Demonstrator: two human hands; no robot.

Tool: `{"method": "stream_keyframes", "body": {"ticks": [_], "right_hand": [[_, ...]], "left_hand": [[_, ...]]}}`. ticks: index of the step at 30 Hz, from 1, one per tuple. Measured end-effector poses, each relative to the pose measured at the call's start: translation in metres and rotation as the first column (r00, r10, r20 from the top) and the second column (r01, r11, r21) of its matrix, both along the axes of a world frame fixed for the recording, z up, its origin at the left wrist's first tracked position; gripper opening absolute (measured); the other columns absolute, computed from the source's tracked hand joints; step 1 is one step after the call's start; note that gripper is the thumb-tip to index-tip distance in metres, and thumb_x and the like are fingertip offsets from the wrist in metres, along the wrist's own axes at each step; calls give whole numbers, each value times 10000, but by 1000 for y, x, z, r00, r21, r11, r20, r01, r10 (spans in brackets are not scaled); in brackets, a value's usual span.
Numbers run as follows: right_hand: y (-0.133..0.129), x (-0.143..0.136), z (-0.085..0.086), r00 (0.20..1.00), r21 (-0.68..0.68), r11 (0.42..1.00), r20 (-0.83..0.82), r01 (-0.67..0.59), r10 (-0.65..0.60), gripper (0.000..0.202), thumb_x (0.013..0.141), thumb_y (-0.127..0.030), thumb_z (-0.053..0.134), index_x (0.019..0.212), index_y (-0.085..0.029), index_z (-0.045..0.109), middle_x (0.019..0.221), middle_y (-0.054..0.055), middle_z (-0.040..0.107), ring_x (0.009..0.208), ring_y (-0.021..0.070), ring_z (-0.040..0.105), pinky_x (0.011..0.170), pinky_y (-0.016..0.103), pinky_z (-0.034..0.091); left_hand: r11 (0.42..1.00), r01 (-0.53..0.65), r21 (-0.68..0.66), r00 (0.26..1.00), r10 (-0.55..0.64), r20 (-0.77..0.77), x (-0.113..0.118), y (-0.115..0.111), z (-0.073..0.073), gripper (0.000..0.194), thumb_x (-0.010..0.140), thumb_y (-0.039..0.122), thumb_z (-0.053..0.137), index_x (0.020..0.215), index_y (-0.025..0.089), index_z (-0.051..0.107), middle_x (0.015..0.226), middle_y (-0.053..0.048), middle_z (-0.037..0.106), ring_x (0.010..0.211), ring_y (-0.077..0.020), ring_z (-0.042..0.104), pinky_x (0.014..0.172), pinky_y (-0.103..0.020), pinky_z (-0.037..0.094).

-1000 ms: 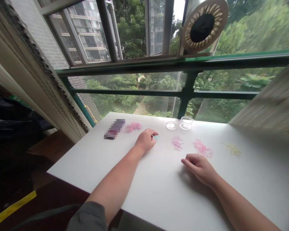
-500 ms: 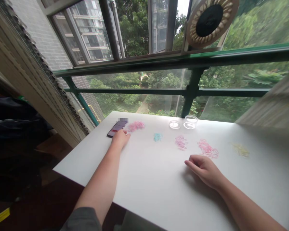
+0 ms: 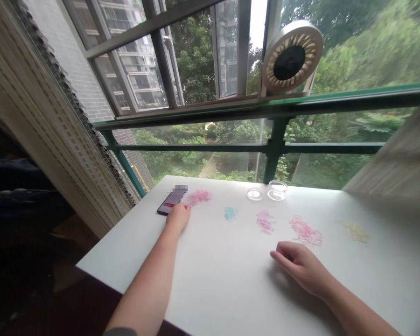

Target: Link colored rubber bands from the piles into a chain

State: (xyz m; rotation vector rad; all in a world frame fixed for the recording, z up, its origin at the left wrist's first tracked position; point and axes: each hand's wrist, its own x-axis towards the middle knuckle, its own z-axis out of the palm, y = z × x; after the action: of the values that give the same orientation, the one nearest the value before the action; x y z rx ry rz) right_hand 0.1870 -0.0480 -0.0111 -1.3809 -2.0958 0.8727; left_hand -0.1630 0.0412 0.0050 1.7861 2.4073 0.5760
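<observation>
My left hand (image 3: 179,217) rests at the lower right edge of a dark phone (image 3: 168,204), fingers curled and partly hidden, so I cannot make out what they hold. Just beyond its fingertips lies a pile of pink thin pieces (image 3: 200,197). My right hand (image 3: 296,261) is loosely closed above the white table (image 3: 224,280), thumb against the curled fingers, nothing visible in it. Nearest to it is a pile of deeper pink loop-like pieces (image 3: 305,231). Left of that pile are lilac pieces (image 3: 265,222) and small turquoise pieces (image 3: 230,213); yellowish pieces (image 3: 356,233) lie far right.
At the back edge stand a clear round container (image 3: 277,190) and a low clear round lid or dish (image 3: 255,194). Behind the table runs a green railing (image 3: 196,148) before the window. A round fan-like device (image 3: 289,63) sits above it. Curtains (image 3: 56,130) hang at the left.
The view has tilted up, so the table sits lower in the picture. My left hand has shifted slightly towards the phone, its fingertips now tucked more out of sight. My right hand keeps its pose.
</observation>
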Motion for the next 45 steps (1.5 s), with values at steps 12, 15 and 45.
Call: {"method": "stream_keyframes", "body": {"ticks": [12,15,45], "right_hand": [[-1,-2,-4,992,56,998,-124,-17,24,156,841,-309,461,939,-196,504,603,-37,447,559,124,413,546,249,348],[-1,-2,-1,980,97,995,-197,22,-2,181,841,-327,468,951,-187,501,606,-33,456,557,124,417,542,254,357],[-2,-4,9,945,112,983,-312,143,-102,77,806,-224,502,768,-181,554,647,-4,566,543,100,467,513,223,380]], "left_hand": [[583,784,213,556,-812,176,125,-45,-3,132,851,267,449,853,182,550,749,-19,639,674,-133,571,646,-233,422],[501,844,191,455,-858,239,154,-53,-5,107,847,252,456,881,191,538,705,4,638,634,-125,570,629,-231,410],[497,854,154,347,-765,542,168,-56,1,199,882,351,400,807,187,485,612,26,576,521,-95,503,582,-219,403]]}}
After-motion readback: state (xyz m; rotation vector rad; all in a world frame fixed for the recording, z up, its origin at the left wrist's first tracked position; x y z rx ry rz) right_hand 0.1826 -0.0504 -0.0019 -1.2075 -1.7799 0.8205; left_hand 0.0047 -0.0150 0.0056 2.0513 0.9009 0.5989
